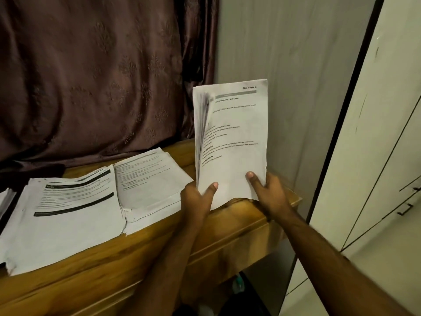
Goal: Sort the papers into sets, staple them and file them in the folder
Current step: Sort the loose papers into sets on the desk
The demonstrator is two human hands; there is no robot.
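A thick stack of printed papers (232,133) stands upright above the right end of the wooden table (227,224). My left hand (198,197) grips its lower left corner, thumb on the front page. My right hand (266,192) grips the lower right corner the same way. The stack's left edge fans out in several loose sheets. Flat on the table lie a large paper pile (68,213) at the left and a second pile (150,181) beside it in the middle. No stapler or folder is in view.
Another sliver of papers (5,199) shows at the far left edge. A dark brown curtain (91,76) hangs behind the table. A grey wall and a pale cabinet with dark handles (405,209) stand at the right.
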